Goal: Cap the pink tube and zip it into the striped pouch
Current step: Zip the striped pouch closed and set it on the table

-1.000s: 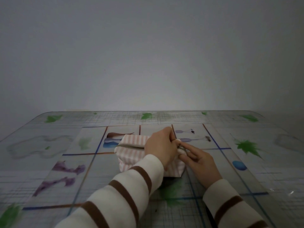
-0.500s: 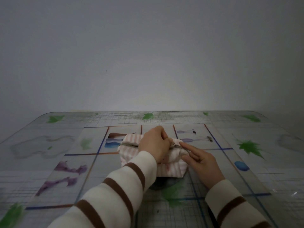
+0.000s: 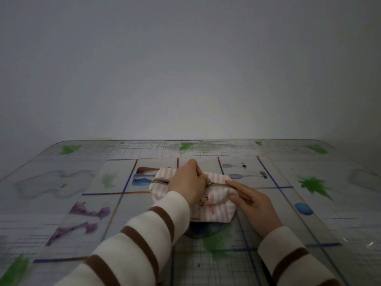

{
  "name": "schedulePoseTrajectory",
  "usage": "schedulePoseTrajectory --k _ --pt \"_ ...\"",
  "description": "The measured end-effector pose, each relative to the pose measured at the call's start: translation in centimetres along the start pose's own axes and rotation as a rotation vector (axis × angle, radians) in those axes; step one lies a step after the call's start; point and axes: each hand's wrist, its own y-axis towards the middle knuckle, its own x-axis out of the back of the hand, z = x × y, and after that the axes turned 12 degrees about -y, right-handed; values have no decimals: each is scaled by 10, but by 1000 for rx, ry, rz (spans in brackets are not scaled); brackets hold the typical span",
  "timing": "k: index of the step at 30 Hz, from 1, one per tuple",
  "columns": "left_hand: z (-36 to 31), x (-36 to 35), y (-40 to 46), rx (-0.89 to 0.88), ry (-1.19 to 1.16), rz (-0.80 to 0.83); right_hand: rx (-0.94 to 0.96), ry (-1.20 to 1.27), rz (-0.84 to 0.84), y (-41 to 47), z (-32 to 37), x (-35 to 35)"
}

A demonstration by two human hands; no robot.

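We pinch the small metal zipper pull (image 3: 209, 183) in our left hand (image 3: 188, 182), fingers closed on it, midway along the pink-and-white striped fabric pouch (image 3: 214, 205) on the glass-topped patterned counter (image 3: 309, 213). Our right hand (image 3: 252, 205) presses the pouch's right end, fingers resting half-open, gripping nothing. The pink tube isn't visible; we judge it's inside. The risk: soft fabric bunching ahead of the slider and jamming it, or the pouch sliding if our bracing hand slackens.
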Motion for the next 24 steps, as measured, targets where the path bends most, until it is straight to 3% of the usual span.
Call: schedulePoseTrajectory --k 11,16,24 --pt "2 -2 -4 -18 -144 -40 2 -76 40 -1 5 -2" --pt "2 -1 -6 -62 -113 29 37 -168 101 -3 15 -6" --pt "1 0 -9 -80 -22 102 16 -187 18 -1 24 -16"
